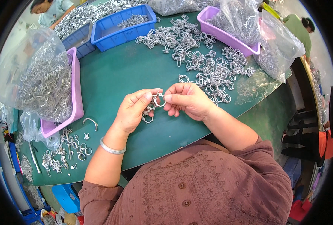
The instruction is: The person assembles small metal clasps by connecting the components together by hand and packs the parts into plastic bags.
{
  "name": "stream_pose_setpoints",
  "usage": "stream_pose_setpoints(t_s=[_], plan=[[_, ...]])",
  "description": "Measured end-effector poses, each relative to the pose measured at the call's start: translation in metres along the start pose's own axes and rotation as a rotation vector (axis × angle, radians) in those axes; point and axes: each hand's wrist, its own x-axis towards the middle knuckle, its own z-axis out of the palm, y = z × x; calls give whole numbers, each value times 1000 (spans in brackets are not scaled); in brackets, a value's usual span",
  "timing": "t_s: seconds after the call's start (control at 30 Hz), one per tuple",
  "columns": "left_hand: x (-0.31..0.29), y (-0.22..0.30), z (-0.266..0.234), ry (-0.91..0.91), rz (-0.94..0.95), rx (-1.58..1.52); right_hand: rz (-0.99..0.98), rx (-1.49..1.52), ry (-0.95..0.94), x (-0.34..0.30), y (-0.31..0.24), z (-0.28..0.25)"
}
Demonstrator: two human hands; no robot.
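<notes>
My left hand (133, 109) has its fingers closed around several silver metal rings (148, 119), some of them showing below its thumb. Between my two hands is a silver metal ring (160, 100), pinched by the thumb and fingers of my right hand (190, 101) on its right side. Its left side touches the pieces in my left hand, and I cannot tell whether it is joined to them. Both hands are above the green tabletop (114, 80), close to its front edge. Just beyond my right hand spreads a loose pile of similar silver rings (211, 73).
A purple basket (76, 90) with a bag of metal rings stands left; another purple basket (226, 38) stands far right. Blue bins (123, 39) line the back. Loose rings (82, 150), a star (86, 136) and a thin rod (35, 159) lie front left. Other people (54, 11) are farther off.
</notes>
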Motion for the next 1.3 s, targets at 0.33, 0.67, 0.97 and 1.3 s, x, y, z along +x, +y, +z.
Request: stream_pose_setpoints(t_s=[0.33, 0.67, 0.97, 1.3], plan=[[0, 0, 2, 24, 8, -9, 5, -9, 3, 0, 0, 0], [-1, 0, 2, 34, 10, -16, 5, 0, -20, 0, 0, 0], [-1, 3, 3, 26, 32, 4, 3, -23, -34, 1, 2, -1], [-3, 2, 7, 97, 235, 221, -648, -652, 58, 2, 9, 1]])
